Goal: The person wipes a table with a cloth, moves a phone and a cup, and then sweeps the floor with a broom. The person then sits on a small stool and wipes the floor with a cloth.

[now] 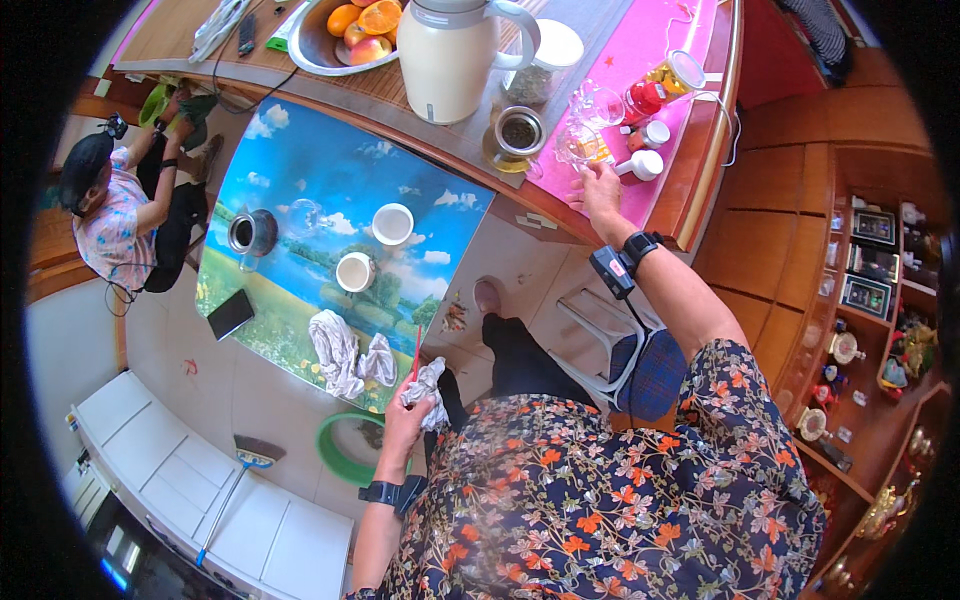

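My left hand [405, 421] is closed around a crumpled whitish cloth [425, 391] and a thin red stick [417, 352], beside the near edge of a low table [300, 161] with a landscape-printed top. On the pink mat [562, 184] of the higher table, my right hand [601, 193] has its fingertips at a clear glass vessel [576, 142]; whether they grip it cannot be told. Close by are another clear glass piece [600, 103], a white-lidded bottle [642, 165], a small jar [651, 136] and a glass cup with a steel strainer [519, 133].
The low table carries two white cups [392, 224] [355, 272], a steel-rimmed glass pot [251, 232], a phone [231, 314] and cloths [335, 352]. A cream thermos jug [442, 67] and fruit bowl [300, 49] stand above. A green basin [330, 446], chair [649, 371] and seated person [112, 217] are nearby.
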Demonstrator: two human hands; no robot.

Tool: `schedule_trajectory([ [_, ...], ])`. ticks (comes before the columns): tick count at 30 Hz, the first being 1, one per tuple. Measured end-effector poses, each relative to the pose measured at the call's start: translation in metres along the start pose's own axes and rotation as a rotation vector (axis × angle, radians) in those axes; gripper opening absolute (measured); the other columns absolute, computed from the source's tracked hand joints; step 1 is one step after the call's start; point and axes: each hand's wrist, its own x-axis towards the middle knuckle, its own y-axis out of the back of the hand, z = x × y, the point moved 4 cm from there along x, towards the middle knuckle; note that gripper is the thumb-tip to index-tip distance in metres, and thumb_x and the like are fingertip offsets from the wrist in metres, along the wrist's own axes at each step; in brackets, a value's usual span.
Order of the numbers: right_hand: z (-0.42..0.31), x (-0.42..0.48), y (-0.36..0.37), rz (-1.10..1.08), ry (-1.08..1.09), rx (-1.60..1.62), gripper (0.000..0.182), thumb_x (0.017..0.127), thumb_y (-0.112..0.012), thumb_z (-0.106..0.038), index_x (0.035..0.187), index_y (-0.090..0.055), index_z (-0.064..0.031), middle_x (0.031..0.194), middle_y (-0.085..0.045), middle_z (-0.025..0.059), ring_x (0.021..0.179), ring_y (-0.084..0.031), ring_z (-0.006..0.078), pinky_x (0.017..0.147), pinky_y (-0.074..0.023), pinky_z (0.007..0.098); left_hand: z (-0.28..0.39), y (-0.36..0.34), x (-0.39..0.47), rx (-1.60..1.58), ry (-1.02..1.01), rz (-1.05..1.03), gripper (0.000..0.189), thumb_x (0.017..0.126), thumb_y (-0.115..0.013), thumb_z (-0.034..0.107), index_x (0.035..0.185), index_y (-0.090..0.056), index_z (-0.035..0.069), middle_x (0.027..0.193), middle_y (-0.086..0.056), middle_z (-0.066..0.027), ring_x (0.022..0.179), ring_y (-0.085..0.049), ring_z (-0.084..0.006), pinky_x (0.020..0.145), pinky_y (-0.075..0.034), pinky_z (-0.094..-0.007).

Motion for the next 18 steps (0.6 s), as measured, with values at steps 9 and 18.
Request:
schedule_trajectory([
  [9, 0.014, 0.010, -0.004, -0.220, -0.009, 0.172, 0.019, 0.099, -0.043, -0.021, 0.104, -0.050, -0.0044, 0.077, -0.057, 0.0075, 0.063, -0.064, 0.0202, 0.056, -0.0543, 0.0321, -0.012, 0.000, -0.004, -0.023, -0.030, 0.022, 0.058, 0.078, -0.066, 0.004, 0.132, -0.046, -0.001, 0.108, -0.061, -0.0067, 0.091, -0.060, -0.0112, 0.080, -0.050, -0.0263],
  [18, 0.033, -0.045, 0.024, -0.133, 0.244, 0.014, 0.020, 0.099, -0.042, -0.021, 0.094, -0.050, -0.0027, 0.070, -0.056, 0.0050, 0.056, -0.059, 0.0132, 0.050, -0.0487, 0.0265, -0.015, -0.004, -0.003, 0.020, -0.057, 0.018, 0.055, 0.077, -0.066, 0.003, 0.130, -0.050, 0.001, 0.108, -0.062, -0.0045, 0.093, -0.059, -0.0107, 0.083, -0.048, -0.0263],
])
